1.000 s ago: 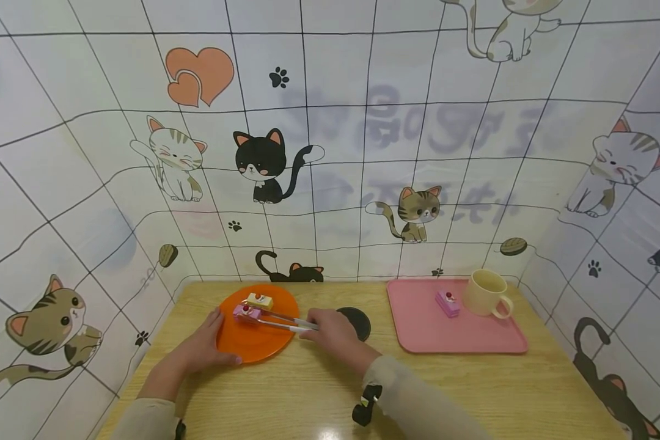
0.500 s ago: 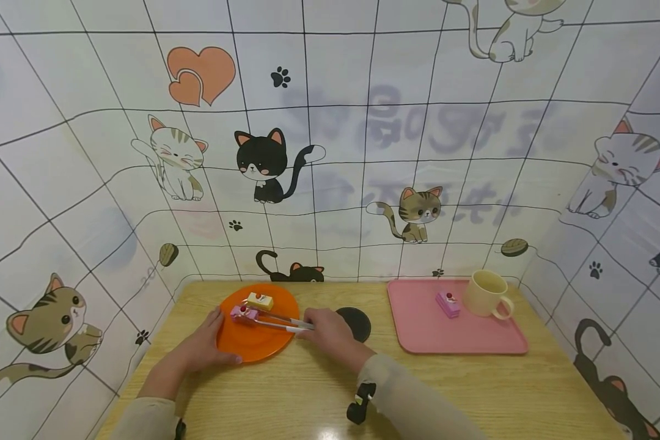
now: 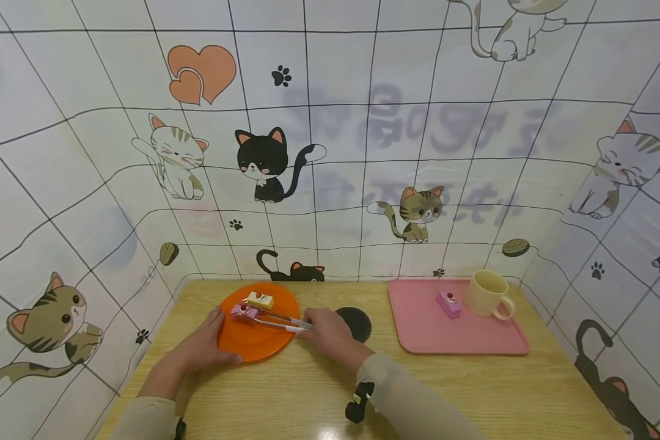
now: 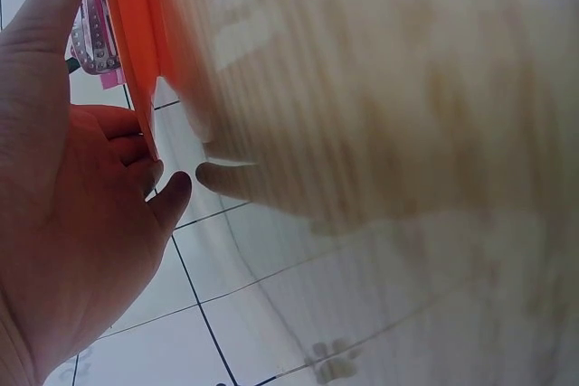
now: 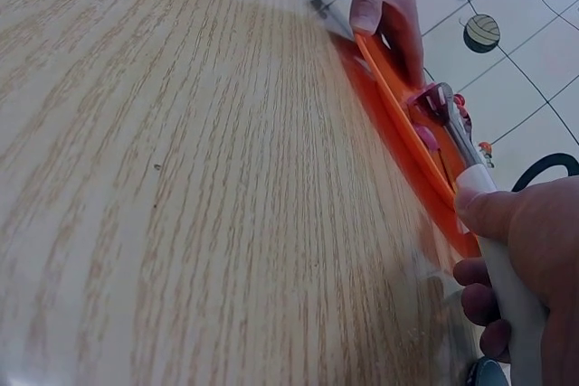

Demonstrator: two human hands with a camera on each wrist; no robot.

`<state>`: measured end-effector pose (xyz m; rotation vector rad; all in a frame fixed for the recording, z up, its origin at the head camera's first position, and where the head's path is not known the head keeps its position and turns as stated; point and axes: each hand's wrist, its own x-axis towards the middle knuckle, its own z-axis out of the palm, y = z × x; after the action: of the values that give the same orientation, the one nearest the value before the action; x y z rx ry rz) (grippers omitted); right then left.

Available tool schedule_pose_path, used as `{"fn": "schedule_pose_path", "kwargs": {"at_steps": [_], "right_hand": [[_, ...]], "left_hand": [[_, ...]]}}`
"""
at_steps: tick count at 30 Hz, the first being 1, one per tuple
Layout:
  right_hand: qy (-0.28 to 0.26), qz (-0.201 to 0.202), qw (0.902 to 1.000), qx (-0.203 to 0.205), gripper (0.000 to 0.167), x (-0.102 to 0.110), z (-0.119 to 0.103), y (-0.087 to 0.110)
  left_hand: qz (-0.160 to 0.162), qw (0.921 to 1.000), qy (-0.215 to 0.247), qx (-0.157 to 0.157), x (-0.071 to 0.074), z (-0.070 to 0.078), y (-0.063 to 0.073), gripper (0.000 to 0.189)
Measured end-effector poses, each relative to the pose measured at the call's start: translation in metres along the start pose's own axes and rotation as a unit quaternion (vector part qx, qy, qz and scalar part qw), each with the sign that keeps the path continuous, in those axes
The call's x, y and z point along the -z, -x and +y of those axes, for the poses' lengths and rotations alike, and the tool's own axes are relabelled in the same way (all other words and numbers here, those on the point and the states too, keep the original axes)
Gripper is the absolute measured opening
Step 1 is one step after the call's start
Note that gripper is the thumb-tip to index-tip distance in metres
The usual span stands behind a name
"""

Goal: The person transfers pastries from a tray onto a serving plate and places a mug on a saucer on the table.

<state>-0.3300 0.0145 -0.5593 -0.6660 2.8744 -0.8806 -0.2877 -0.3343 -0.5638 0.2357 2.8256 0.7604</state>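
Observation:
On the table's left side, my left hand (image 3: 200, 347) holds the rim of an orange plate (image 3: 261, 348), its thumb at the near edge and its fingers along the left. Two small toy cake slices lie on the plate: a yellow one (image 3: 261, 300) behind and a pink one (image 3: 241, 312) in front, each topped with a red berry. My right hand (image 3: 328, 335) grips the white handle of metal tongs (image 5: 514, 300). The tongs' tips reach the pink slice, one arm on its far side by the yellow slice, the other on its near side.
A black round disc (image 3: 356, 322) lies just behind my right hand. At the right, a pink tray (image 3: 418, 336) bears another pink cake slice (image 3: 449, 305) and a cream mug (image 3: 484, 293). Walls covered in cat-printed sheeting (image 3: 330, 153) enclose the table at the back and sides.
My right hand, the tongs and the pink slice shifted slightly left on the plate early on; since half a second ago they have barely moved. My left hand stays on the plate rim.

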Motion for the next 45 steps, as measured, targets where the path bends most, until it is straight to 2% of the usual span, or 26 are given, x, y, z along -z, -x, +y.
{"fn": "schedule_pose_path", "kwargs": {"at_steps": [17,28,36,42,45], "right_hand": [[-0.013,0.009,0.9997,-0.019,0.032,-0.002,0.004,0.003],[-0.028,0.016,0.9994,-0.01,0.032,0.001,0.008,0.008],[-0.038,0.028,0.9989,0.004,0.029,0.008,0.012,0.018],[-0.059,0.037,0.9974,0.015,0.033,0.019,0.026,0.032],[-0.078,0.044,0.9959,0.009,0.033,0.028,0.034,0.042]], "left_hand": [[0.012,0.9998,-0.006,-0.014,0.0,0.002,0.002,0.14],[0.004,1.0,-0.005,-0.001,0.0,0.002,0.001,0.143],[0.001,1.0,-0.002,0.005,0.001,0.002,0.001,0.143],[0.0,1.0,-0.001,0.003,0.002,0.005,0.002,0.142],[-0.001,1.0,0.0,0.007,0.002,0.005,0.002,0.142]]}}
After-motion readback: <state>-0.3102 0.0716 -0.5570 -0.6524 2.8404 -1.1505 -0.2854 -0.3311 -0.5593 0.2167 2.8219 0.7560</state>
